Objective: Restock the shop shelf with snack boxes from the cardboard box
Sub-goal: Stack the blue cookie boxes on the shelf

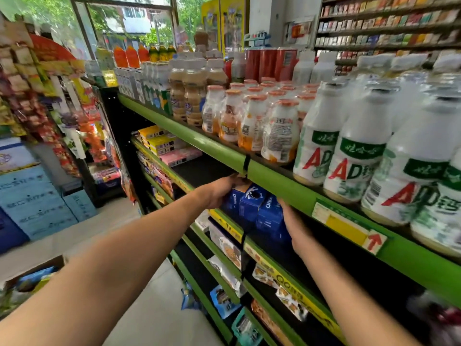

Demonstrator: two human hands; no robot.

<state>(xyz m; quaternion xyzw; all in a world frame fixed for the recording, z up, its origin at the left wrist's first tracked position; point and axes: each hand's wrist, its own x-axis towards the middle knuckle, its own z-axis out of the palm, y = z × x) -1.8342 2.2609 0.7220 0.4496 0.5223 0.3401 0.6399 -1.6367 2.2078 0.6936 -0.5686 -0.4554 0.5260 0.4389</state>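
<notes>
Daylight is pouring through the window (pixel 124 23) ahead of me; the wide lens is bending and blurring bottles (pixel 424 146) at the edges.

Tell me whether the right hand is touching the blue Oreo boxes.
Touching. The head view shows the right hand pressed flat against the side of the blue Oreo boxes.
</notes>
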